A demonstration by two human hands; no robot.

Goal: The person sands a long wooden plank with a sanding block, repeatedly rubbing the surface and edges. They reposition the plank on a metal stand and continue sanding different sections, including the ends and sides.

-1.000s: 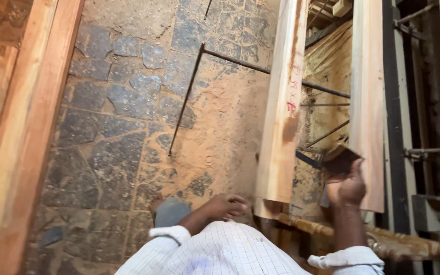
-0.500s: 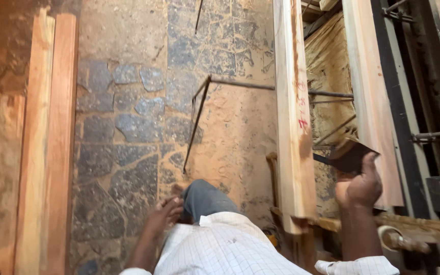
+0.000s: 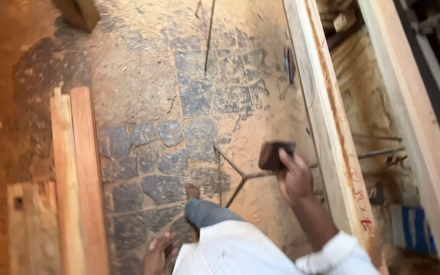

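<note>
My right hand (image 3: 294, 178) grips a small dark block (image 3: 276, 154), held up over the sawdust-covered stone floor just left of a long pale wooden plank (image 3: 332, 132). My left hand (image 3: 158, 253) hangs low by my side, fingers loosely apart, holding nothing. It is near my leg in grey trousers (image 3: 207, 211) and my bare foot (image 3: 193, 191). White checked sleeves cover both arms.
Two reddish planks (image 3: 80, 178) lie on the floor at left. A thin metal rod frame (image 3: 232, 175) rests on the stones near my foot. A second pale plank (image 3: 418, 132) runs along the right, with a blue object (image 3: 411, 229) between the planks.
My right hand has carried the dark block leftward, from between the two pale planks to the left of the near one. The view has tilted and shifted, showing more floor.
</note>
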